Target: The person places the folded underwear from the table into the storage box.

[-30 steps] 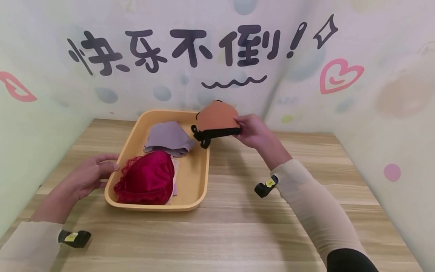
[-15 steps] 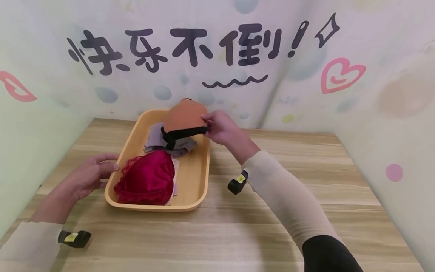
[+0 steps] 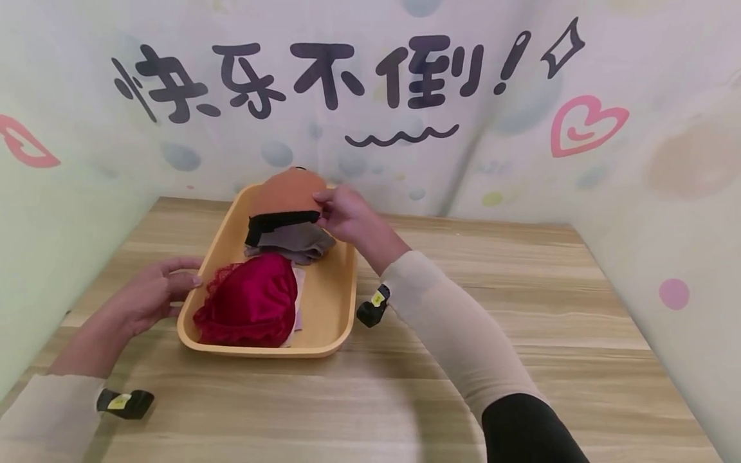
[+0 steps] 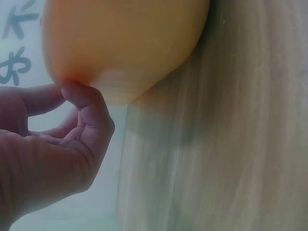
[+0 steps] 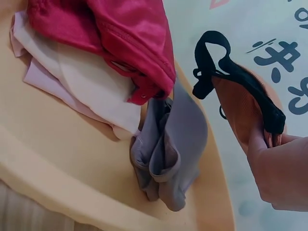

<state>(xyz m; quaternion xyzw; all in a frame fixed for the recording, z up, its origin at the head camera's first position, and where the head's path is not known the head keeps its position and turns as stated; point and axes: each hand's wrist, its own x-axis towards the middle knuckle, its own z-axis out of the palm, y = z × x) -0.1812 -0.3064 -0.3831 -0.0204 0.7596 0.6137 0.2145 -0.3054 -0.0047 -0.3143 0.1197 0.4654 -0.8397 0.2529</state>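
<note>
My right hand (image 3: 349,215) pinches a folded orange bra (image 3: 286,193) with black trim by its right edge, high over the back of the yellow tray (image 3: 324,302). In the right wrist view a black strap loop hangs from the orange bra (image 5: 236,106). Below it in the tray lies a folded grey-purple bra (image 3: 301,241), partly covered in the head view. Towards the front sits a folded crimson satin bra (image 3: 251,302) with lace edging, on top of pale folded fabric (image 5: 82,72). My left hand (image 4: 62,134) holds the tray's left side, thumb and fingers at the rim.
A wood-grain table (image 3: 463,360) carries the tray left of its middle. White printed wall sheets (image 3: 498,173) with dark lettering and hearts stand close behind the tray and along both sides.
My right hand has carried the orange bra leftward, from the tray's right rim to above the grey-purple bra. My left hand has stayed on the tray's side.
</note>
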